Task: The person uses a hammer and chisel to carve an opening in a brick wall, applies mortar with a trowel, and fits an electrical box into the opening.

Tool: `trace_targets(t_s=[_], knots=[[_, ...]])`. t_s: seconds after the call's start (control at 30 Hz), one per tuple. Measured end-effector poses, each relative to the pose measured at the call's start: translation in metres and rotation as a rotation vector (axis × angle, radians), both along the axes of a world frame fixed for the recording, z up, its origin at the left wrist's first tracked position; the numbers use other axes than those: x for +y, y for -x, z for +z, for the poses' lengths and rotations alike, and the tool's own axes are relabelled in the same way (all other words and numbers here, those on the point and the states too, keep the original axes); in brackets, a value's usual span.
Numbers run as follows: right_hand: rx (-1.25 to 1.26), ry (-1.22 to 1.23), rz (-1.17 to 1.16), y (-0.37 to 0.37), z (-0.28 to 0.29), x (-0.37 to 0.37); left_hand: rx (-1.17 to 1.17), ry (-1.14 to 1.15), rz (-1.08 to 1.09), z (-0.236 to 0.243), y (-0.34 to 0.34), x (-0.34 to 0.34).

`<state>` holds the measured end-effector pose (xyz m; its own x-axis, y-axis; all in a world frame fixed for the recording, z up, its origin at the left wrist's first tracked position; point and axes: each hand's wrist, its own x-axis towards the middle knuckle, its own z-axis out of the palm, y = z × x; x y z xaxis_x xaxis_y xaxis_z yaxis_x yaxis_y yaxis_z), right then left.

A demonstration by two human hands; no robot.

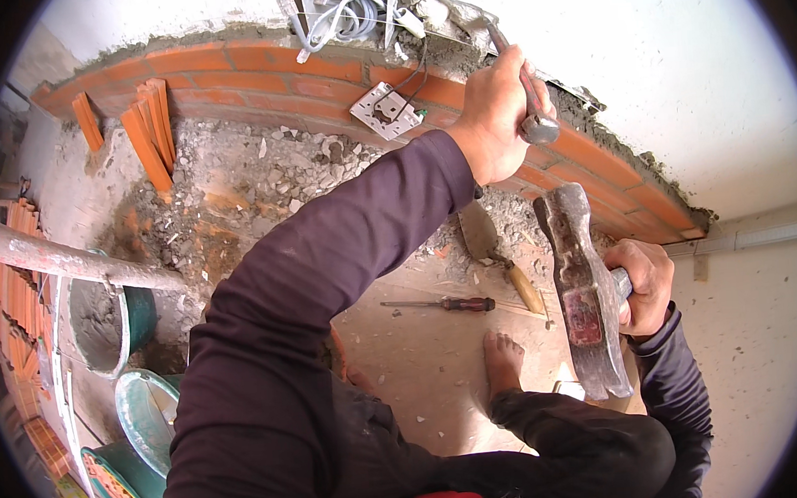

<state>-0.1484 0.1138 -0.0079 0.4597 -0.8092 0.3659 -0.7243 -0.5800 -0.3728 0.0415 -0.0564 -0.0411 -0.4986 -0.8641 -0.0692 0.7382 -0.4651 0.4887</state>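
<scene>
Left grip [507, 114]: we are clenching a chisel [534, 113], its tip at the mortar [470, 53] near the white wall box [391, 12]; right grip [642, 284]: we are holding a hammer [586, 297], apart from the chisel.

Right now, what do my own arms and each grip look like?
Your left arm wears a long, dark purplish-black sleeve, plain and creased, reaching the wrist. The right arm has a matching dark sleeve, also wrinkled, ending at the wrist. No printed markings show on either. Your left grip and right grip are both bare, with no gloves visible.
</scene>
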Motion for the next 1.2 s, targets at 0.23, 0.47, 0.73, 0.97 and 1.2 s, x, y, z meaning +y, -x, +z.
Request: trace_targets(t_s=[0.23, 0.47, 0.73, 0.97, 1.2], knots=[[0.084, 0.178, -0.024, 0.003, -0.016, -0.011, 0.012, -0.020, -0.023, 0.000, 0.002, -0.005], [-0.029, 0.003, -0.154, 0.003, -0.011, -0.005, 0.061, 0.002, -0.053, -0.001, -0.001, -0.003], [-0.080, 0.053, -0.013, 0.000, -0.002, -0.001, 0.203, 0.019, -0.104, -0.005, 0.002, -0.008], [0.007, -0.111, -0.153, -0.017, -0.008, -0.013, 0.154, 0.019, -0.072, -0.001, -0.009, -0.005], [-0.073, 0.021, -0.048, -0.004, 0.000, 0.005, 0.095, -0.066, -0.079, -0.004, 0.002, 0.001]])
